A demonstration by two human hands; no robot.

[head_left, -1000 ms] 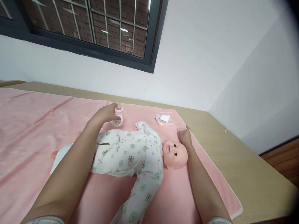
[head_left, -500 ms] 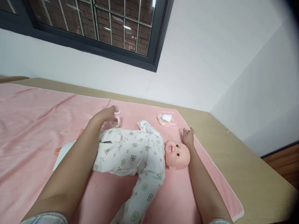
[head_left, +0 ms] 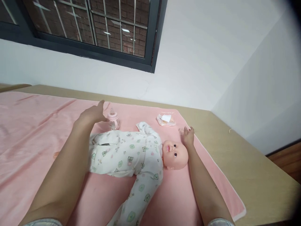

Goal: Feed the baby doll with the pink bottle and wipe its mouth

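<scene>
A baby doll (head_left: 175, 155) in white pyjamas (head_left: 124, 153) with a green and pink animal print lies on its back on the pink blanket (head_left: 178, 191), head to the right. Beyond its hip a pink baby bottle (head_left: 113, 119) with a clear teat and handles stands upright. My left hand (head_left: 92, 114) is just left of the bottle, fingers apart, holding nothing; whether a fingertip touches it I cannot tell. Past the doll's head, my right hand (head_left: 188, 136) has its fingers spread beside a small, pale, see-through thing (head_left: 181, 131) that I cannot name.
A clear plastic packet (head_left: 166, 119) with something white in it lies near the blanket's far right corner. Under the blanket is a wooden tabletop (head_left: 223, 147). Behind it rise a white wall (head_left: 188, 62) and a dark-framed window (head_left: 150, 37) with bars.
My left hand has let go of the baby bottle and moved left, leaving the bottle standing. My right hand stays beside the doll's head. The view has shifted slightly.
</scene>
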